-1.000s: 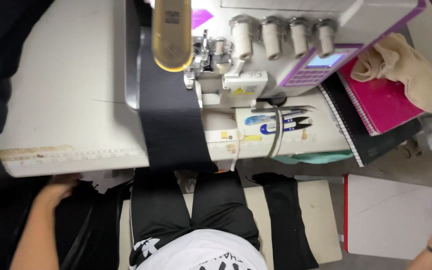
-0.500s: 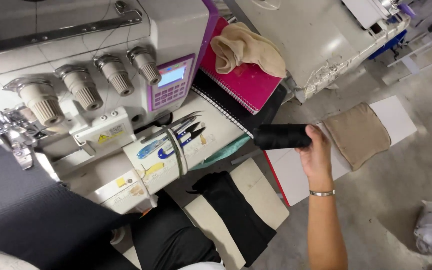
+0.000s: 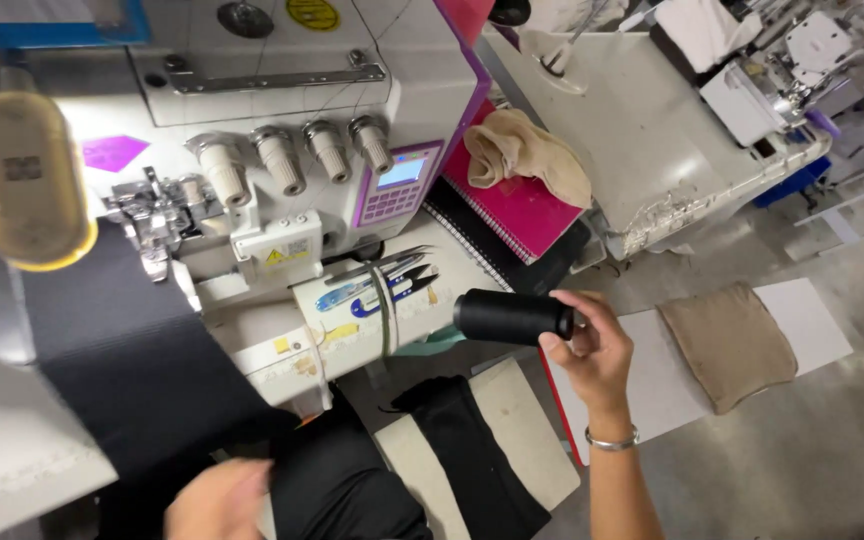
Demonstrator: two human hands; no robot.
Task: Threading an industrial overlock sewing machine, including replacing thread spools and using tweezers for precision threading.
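Here, black thread spool (image 3: 512,316) in right hand (image 3: 592,350), beside sewing machine (image 3: 302,150).

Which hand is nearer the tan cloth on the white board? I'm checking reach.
Right. The right hand, holding a black spool, is just left of the tan cloth; the left hand is far left.
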